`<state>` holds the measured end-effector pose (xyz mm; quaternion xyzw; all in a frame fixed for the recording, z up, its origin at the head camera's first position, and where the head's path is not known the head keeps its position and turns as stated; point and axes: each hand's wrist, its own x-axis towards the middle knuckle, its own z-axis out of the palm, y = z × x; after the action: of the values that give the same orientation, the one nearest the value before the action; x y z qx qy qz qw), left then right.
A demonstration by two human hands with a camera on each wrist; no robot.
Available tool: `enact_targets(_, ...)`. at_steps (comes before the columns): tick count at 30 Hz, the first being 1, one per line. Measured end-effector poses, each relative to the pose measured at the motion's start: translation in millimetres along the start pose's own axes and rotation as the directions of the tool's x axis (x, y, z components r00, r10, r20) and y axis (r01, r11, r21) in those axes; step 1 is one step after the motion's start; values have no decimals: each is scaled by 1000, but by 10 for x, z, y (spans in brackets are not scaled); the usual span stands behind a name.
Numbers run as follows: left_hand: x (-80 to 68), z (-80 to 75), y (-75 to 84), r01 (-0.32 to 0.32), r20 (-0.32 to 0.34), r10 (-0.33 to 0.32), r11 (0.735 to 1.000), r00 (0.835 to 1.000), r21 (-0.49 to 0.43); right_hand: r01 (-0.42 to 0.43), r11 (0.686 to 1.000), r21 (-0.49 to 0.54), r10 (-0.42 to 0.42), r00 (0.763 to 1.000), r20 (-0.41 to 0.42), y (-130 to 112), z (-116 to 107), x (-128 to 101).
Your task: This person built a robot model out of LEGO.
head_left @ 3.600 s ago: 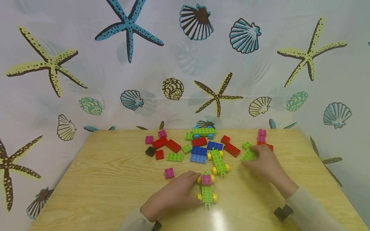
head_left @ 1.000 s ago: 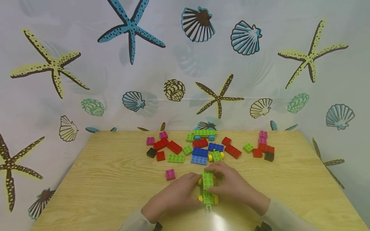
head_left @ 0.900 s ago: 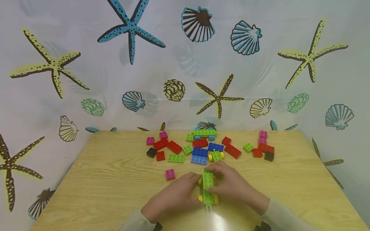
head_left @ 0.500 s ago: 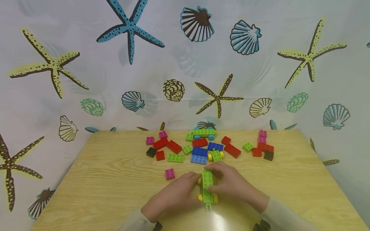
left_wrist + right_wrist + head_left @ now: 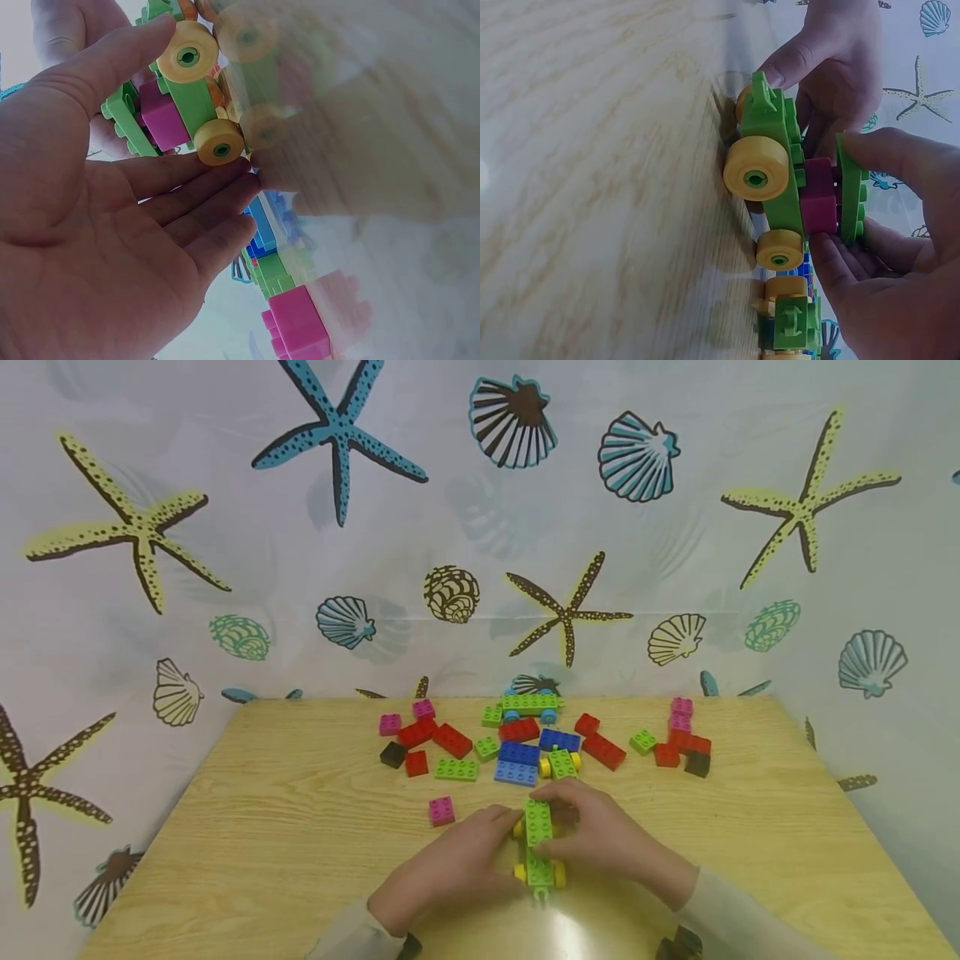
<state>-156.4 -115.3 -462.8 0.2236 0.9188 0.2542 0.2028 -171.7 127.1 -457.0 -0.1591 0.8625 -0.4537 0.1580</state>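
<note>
A toy car base [image 5: 540, 872], green with yellow wheels, stands on the table in front of me. My left hand [image 5: 450, 864] holds it by the wheels on its left side, thumb at the near wheel and fingers at the far one. A pink brick [image 5: 819, 195] sits on the base, hidden from above in the head view. My right hand [image 5: 607, 839] pinches a thin green studded plate [image 5: 850, 187] by its two ends. The plate lies over the pink brick, slightly tilted, with a narrow gap showing between them in the right wrist view.
Behind the hands is a second yellow-wheeled base [image 5: 562, 764]. Blue bricks [image 5: 517, 762], a green base with blue wheels [image 5: 531, 703] and red bricks [image 5: 452, 741] lie farther back. A loose pink brick [image 5: 442, 811] is at left; a black brick [image 5: 697, 765] is at right.
Since the oldest frame, my right hand has brought the green plate from the right group to above the pink brick. Over the last second both hands stay almost still.
</note>
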Motion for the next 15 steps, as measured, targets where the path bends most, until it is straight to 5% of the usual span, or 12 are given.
enact_targets(15, 0, 13, -14, -5, -5, 5, 1000, 1000, 22, 29, 996, -82, -30, 1000, -5, -8, -8, 21)
